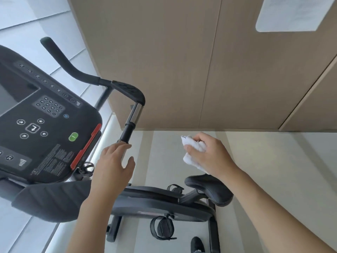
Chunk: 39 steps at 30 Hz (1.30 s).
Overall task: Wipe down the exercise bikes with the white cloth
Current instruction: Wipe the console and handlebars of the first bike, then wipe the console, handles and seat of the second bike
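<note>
The exercise bike's console (42,115) sits left of the left hand (114,167), whose relaxed fingers rest at the lower end of the handlebar (130,121). To its right, clear of the bike, the right hand (209,154) grips the bunched white cloth (193,152) above the saddle (209,189).

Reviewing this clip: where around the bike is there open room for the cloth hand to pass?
Open: the gap between the handlebar grip and the right hand holding the white cloth, over pale floor. Crowded: the left hand at the grip's end, the console beside it, the saddle below.
</note>
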Motion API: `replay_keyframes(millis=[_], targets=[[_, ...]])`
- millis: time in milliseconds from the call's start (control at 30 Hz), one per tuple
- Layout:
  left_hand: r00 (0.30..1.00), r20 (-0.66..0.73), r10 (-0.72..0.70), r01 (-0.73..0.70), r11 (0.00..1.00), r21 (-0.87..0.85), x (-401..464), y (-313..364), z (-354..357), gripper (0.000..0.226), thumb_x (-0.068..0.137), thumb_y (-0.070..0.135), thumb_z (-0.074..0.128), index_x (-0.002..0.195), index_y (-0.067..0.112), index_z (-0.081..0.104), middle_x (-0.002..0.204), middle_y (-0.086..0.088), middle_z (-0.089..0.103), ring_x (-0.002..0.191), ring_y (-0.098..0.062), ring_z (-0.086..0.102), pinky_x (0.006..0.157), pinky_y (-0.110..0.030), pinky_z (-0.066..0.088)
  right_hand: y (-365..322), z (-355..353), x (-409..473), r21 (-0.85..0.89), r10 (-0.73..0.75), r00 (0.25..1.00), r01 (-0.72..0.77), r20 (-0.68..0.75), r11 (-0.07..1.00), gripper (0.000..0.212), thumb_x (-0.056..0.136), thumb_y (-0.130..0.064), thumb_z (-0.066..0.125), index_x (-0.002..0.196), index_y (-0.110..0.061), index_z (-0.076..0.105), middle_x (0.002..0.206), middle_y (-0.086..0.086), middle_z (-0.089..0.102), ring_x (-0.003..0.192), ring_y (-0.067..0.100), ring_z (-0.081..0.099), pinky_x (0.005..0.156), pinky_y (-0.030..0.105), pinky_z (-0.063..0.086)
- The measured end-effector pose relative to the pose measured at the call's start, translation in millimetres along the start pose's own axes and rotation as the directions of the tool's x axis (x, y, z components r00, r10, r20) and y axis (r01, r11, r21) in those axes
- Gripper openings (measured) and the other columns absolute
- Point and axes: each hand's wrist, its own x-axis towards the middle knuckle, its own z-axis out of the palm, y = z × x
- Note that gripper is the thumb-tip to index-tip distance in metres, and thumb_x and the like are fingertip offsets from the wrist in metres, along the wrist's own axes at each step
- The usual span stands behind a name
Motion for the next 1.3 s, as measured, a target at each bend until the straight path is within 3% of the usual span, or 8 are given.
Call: replay_keyframes(millis=[133, 300, 500, 600, 967, 1200, 1300], targets=[[0.998, -0.027, 0.061, -0.064, 0.991, -0.117, -3.1, 25.0, 15.3, 0.036, 0.095, 0.019, 0.069, 0.131, 0.018, 0.067, 0.135, 0.005, 0.065, 0.127, -0.022, 0.057, 0.108, -0.049, 0.049, 5.6, -30.9, -21.8, -0.045, 0.015, 0.996, -0.019, -0.084, 0.999, 0.016, 0.093, -0.045, 0.074, 0.088, -0.033, 0.065, 0.084, -0.021, 0.065, 0.083, 0.001, 0.061, 0.073, 0.028, 0.048], [0.994, 0.007, 0.113, -0.108, 0.964, -0.243, -7.2, 75.9, 40.2, 0.033, 0.098, 0.019, 0.065, 0.131, 0.021, 0.067, 0.131, 0.015, 0.060, 0.125, -0.014, 0.052, 0.098, -0.029, 0.040, 20.9, -76.1, -47.7, -0.113, 0.006, 0.981, -0.028, -0.196, 0.993, 0.017, 0.095, -0.037, 0.072, 0.084, -0.032, 0.060, 0.078, -0.031, 0.058, 0.076, 0.001, 0.055, 0.067, 0.026, 0.041], [0.974, 0.079, 0.213, -0.181, 0.938, -0.295, -11.1, 138.0, 77.3, 0.032, 0.098, 0.018, 0.066, 0.130, 0.020, 0.068, 0.130, 0.013, 0.062, 0.123, -0.015, 0.054, 0.100, -0.027, 0.038, 48.3, -138.0, -86.5, -0.131, 0.021, 0.950, -0.065, -0.312, 0.989, 0.022, 0.097, -0.034, 0.071, 0.080, -0.028, 0.058, 0.074, -0.018, 0.056, 0.072, 0.010, 0.052, 0.066, 0.032, 0.042], [0.963, 0.098, 0.251, -0.211, 0.928, -0.305, -15.5, 175.7, 93.3, 0.031, 0.098, 0.019, 0.066, 0.129, 0.020, 0.068, 0.130, 0.012, 0.063, 0.123, -0.016, 0.055, 0.098, -0.028, 0.040, 64.9, -171.5, -104.2, -0.109, 0.037, 0.935, -0.080, -0.353, 0.991, 0.027, 0.098, -0.030, 0.071, 0.077, -0.035, 0.055, 0.074, -0.026, 0.058, 0.071, 0.007, 0.052, 0.065, 0.028, 0.040], [0.941, 0.115, 0.318, -0.278, 0.921, -0.274, -63.2, 343.5, 160.2, 0.029, 0.098, 0.022, 0.066, 0.127, 0.024, 0.069, 0.128, 0.016, 0.062, 0.122, -0.016, 0.058, 0.098, -0.028, 0.041, 164.4, -323.3, -167.1, -0.056, 0.050, 0.900, -0.082, -0.434, 0.995, 0.023, 0.097, -0.032, 0.071, 0.080, -0.025, 0.057, 0.076, -0.009, 0.058, 0.076, 0.018, 0.058, 0.067, 0.036, 0.047], [0.942, 0.134, 0.306, -0.260, 0.923, -0.282, -107.1, 468.8, 202.9, 0.028, 0.100, 0.024, 0.065, 0.127, 0.026, 0.069, 0.129, 0.019, 0.061, 0.088, -0.017, 0.055, 0.092, -0.027, 0.041, 235.0, -435.9, -217.7, -0.003, 0.087, 0.866, -0.101, -0.492, 0.995, 0.022, 0.097, -0.030, 0.071, 0.083, -0.018, 0.061, 0.077, -0.002, 0.061, 0.076, 0.019, 0.060, 0.069, 0.039, 0.051], [0.928, 0.174, 0.331, -0.281, 0.924, -0.259, -118.6, 502.9, 213.6, 0.028, 0.100, 0.023, 0.065, 0.127, 0.025, 0.069, 0.128, 0.019, 0.061, 0.093, -0.015, 0.058, 0.094, -0.026, 0.041, 255.8, -465.8, -233.8, 0.036, 0.111, 0.853, -0.107, -0.510, 0.994, 0.022, 0.097, -0.030, 0.072, 0.082, -0.019, 0.060, 0.076, 0.000, 0.060, 0.074, 0.021, 0.059, 0.067, 0.039, 0.051]])
